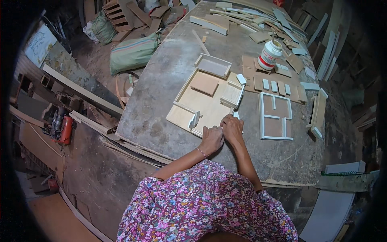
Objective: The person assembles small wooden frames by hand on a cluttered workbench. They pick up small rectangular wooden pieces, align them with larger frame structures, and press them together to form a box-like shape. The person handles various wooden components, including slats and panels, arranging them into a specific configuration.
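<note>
One left hand (pixel 213 138) and one right hand (pixel 232 126), both with fingers curled, are side by side at the near end of a strip-edged plywood panel (pixel 208 104) lying on the bench (pixel 147 125). Whether either has hold of a part cannot be determined. Right of the panel lies a white-framed divided tray (pixel 275 130); beyond it, a white jar (pixel 272 52).

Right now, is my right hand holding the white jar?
No, the right hand is by the wooden board, and the white jar stands farther away.
</note>
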